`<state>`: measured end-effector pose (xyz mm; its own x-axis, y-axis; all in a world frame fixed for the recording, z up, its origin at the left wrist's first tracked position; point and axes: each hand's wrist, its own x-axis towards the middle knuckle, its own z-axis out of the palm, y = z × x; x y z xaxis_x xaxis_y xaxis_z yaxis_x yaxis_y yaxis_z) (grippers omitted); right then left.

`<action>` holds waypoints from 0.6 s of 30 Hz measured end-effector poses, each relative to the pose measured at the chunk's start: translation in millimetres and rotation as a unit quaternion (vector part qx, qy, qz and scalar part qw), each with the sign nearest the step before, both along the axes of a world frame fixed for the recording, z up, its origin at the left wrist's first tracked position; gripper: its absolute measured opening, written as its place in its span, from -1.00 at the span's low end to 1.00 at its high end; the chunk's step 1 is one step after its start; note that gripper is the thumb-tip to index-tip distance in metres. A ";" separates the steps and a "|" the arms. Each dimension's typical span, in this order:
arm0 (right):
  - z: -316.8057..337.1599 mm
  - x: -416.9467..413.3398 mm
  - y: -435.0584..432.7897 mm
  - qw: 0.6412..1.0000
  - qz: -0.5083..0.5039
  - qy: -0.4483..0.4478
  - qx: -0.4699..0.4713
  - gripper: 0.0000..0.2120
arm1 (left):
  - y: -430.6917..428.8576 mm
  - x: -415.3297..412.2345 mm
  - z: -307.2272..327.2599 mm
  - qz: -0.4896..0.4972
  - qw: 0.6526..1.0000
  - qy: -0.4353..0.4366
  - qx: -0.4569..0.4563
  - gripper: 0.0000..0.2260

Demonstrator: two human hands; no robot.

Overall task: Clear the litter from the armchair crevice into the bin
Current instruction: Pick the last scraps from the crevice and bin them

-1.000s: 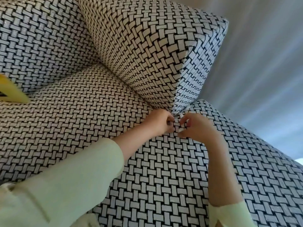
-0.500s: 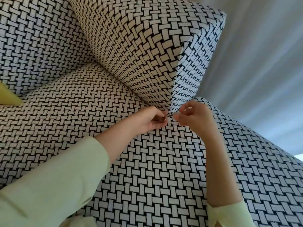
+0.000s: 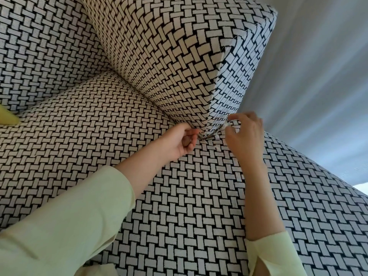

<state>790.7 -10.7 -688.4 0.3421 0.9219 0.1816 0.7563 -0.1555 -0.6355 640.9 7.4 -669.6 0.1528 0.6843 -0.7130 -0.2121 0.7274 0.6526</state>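
Person leans over a black-and-white woven armchair (image 3: 179, 206). Both hands are at the front end of the crevice (image 3: 205, 137), where the armrest (image 3: 159, 56) meets the seat cushion (image 3: 89, 136). From the hands the crevice runs away and leftward toward the chair back.

Left hand (image 3: 180, 141): just left of the crevice mouth, fingers curled, knuckles against the armrest's lower corner. A small brownish spot shows inside the curl. Cannot tell whether it is litter or a fingertip, so cannot tell whether this hand holds anything.

Right hand (image 3: 246, 134): just right of the crevice mouth, close to the left hand but not touching it. Thumb and forefinger pinch a white scrap (image 3: 226, 126) at the armrest's front face. The scrap is too small to tell its long axis or any print.

Pale green sleeves (image 3: 69, 216) are on both arms. A yellow thing (image 3: 8, 118) lies on the seat far left of the hands, cut by the frame edge. A grey wall (image 3: 318, 96) is behind the right hand.
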 end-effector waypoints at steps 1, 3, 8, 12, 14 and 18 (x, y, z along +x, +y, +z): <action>-6.1 4.9 3.8 0.998 0.009 -0.050 -0.038 -0.64 | 1.1 -2.1 -0.6 0.001 1.000 0.006 -0.002 -0.70; -16.0 9.8 9.0 0.984 0.064 -0.109 -0.125 -0.42 | 3.0 -4.8 -1.9 0.007 1.000 0.000 -0.004 -0.70; -21.9 17.0 28.1 0.949 0.150 -0.169 -0.219 -0.10 | 11.0 -11.5 -5.9 0.017 1.000 -0.017 -0.006 -0.69; -18.8 15.5 48.0 0.933 0.165 -0.188 -0.260 0.04 | 15.8 -14.7 -6.8 0.006 1.000 -0.017 -0.013 -0.68; -19.6 15.5 52.8 0.929 0.179 -0.184 -0.267 0.04 | 19.9 -16.7 -6.6 0.007 1.000 -0.021 -0.012 -0.68; -21.4 11.3 48.6 0.918 0.221 -0.213 -0.252 -0.19 | 23.6 -17.7 -7.8 0.021 0.999 -0.030 -0.014 -0.68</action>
